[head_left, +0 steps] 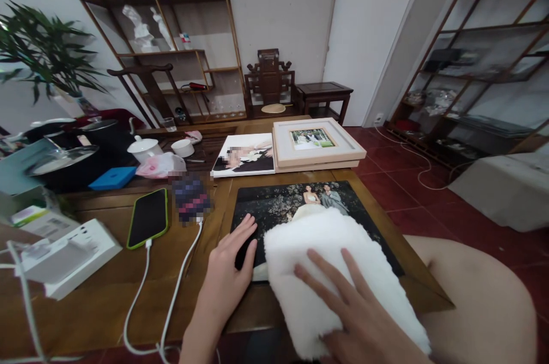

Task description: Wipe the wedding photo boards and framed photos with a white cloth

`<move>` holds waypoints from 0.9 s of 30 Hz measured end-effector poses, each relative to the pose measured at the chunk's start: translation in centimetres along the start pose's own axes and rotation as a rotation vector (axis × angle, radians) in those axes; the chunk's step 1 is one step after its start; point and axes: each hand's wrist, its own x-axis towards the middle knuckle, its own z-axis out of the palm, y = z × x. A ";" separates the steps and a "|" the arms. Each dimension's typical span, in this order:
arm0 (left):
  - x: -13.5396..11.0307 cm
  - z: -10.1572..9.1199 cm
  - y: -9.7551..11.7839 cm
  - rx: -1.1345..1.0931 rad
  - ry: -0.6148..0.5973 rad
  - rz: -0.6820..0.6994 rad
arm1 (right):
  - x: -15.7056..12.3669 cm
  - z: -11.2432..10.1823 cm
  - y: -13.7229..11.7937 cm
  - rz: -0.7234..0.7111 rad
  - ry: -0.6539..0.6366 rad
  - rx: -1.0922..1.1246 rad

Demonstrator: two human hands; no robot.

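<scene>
A dark photo print (283,201) of a couple lies flat on the wooden table (103,295) in front of me. My left hand (229,264) rests open on its near left corner, fingers flat and together. A fluffy white cloth (330,261) covers the near part of the print. My right hand (347,310) lies open on top of the cloth, fingers spread and pressing it down.
Behind the print lie a second photo print (244,155) and a stack of pale wooden frames (317,144). A phone with a green case (148,217) and white cables (171,295) lie to the left, by a white box (68,255), pots and cups. My bare knee (480,295) is at the right.
</scene>
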 end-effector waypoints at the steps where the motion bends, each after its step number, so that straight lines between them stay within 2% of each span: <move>1: 0.0 0.0 0.0 0.001 -0.004 -0.003 | -0.1 0.0 -0.1 -0.012 -0.015 0.000; 6: 0.0 0.0 0.1 0.008 -0.001 0.009 | 2.1 -1.7 0.6 0.085 -0.076 0.020; 12: 0.0 0.1 -0.1 -0.015 0.024 0.023 | 7.8 -3.0 4.5 0.228 -0.002 -0.017; 17: -0.1 0.1 -0.1 -0.015 0.019 0.019 | 11.2 -3.1 6.8 0.248 -0.024 -0.029; 21: -0.1 0.2 -0.1 -0.020 0.020 0.016 | 10.6 -2.4 5.9 0.268 -0.002 -0.077; 27: 0.0 0.1 -0.2 -0.036 0.003 0.010 | 6.1 -1.8 1.6 0.200 -0.010 -0.050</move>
